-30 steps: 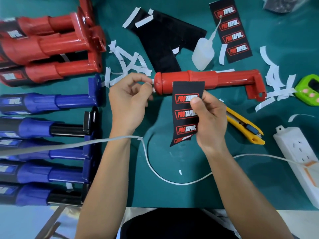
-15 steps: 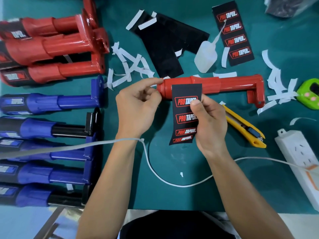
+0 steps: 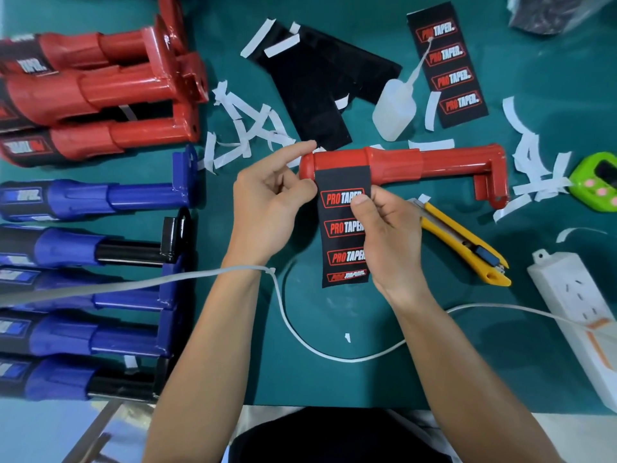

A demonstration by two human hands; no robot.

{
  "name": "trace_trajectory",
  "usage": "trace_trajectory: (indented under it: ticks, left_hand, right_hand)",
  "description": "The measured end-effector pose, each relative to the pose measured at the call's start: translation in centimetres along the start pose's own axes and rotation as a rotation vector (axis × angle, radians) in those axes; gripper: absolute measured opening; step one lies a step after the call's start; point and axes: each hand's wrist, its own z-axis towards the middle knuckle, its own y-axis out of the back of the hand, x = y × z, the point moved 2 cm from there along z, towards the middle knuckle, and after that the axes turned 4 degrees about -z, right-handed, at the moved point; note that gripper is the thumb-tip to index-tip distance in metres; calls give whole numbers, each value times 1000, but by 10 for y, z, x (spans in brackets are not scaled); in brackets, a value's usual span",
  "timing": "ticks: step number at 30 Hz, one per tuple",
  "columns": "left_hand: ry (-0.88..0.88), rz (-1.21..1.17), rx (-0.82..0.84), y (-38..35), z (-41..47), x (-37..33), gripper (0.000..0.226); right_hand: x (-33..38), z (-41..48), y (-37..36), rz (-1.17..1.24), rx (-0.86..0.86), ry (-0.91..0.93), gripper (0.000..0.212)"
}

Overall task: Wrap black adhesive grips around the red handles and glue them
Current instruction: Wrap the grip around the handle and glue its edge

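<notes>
A bare red handle (image 3: pixel 417 165) lies crosswise on the green mat (image 3: pixel 334 379), its bracket end to the right. A black grip strip (image 3: pixel 340 242) with red PRO TAPER logos hangs toward me, its top edge laid over the handle's left end. My right hand (image 3: pixel 390 238) pinches the strip at its right side, thumb on the top logo. My left hand (image 3: pixel 267 205) is at the strip's upper left corner, thumb and curled fingers pinching that edge, index finger stretched above the handle's tip.
A glue bottle (image 3: pixel 394 108), a spare logo strip (image 3: pixel 447 65) and plain black strips (image 3: pixel 320 78) lie behind the handle. White backing scraps (image 3: pixel 247 128) are scattered around. To the right: yellow knife (image 3: pixel 464 242), power strip (image 3: pixel 574 312), green timer (image 3: pixel 597 182). Wrapped red handles (image 3: pixel 100 91) and blue handles (image 3: pixel 83 202) are stacked left.
The strip has moved up until its top edge lies on the handle's left end. My left hand shifted right to the handle tip and the strip's corner.
</notes>
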Motion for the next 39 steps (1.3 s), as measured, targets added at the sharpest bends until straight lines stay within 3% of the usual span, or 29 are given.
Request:
trace_trajectory:
  ticks: [7,14,29,31,35,39]
  left_hand:
    - [6,11,3,0,3,2,48]
    - [-27,43,-58,-5,4,1,30]
    - [-127,220,-171,-16,3,1,20]
    - [-109,206,-170,-16,4,2,20]
    - [-88,185,-157,-16,4,3,19]
    - [-80,176,-157,-15,6,4,17]
  right_hand:
    - [2,1,-1,-31,-12,-11,35]
    - [8,0,0,-43,-10,-12,40]
    - [14,-3,-1,-13,-22,-101,36]
    - [20,-6,2,-128,-46,-92,39]
    - [35,-24,25,-668,-242,86,34]
    - [62,-25,30,-734,-454,314,32]
